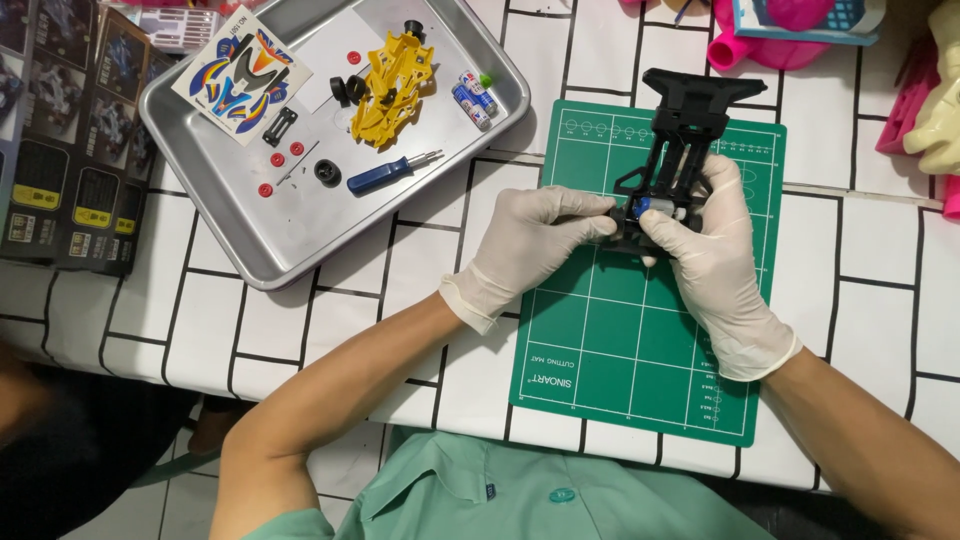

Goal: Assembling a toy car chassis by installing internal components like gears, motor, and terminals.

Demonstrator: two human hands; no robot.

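Dark rectangular boxes (70, 140) with car pictures and yellow panels stacked at the counter's left edge, a white sticker sheet (240, 75) printed in blue, orange and yellow laid in the metal tray (300, 250), a blue-and-white grid-marked package (810, 18) seen at the top right.

Two gloved hands, the left hand (535, 245) and the right hand (710, 245), hold a black toy car frame (680, 140) over a green mat (620, 340). A metal tray (300, 240) with a yellow car shell (395, 85) sits nearby.

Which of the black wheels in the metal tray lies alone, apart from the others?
The black wheel beside the blue screwdriver; the other two stand together by the yellow car body.
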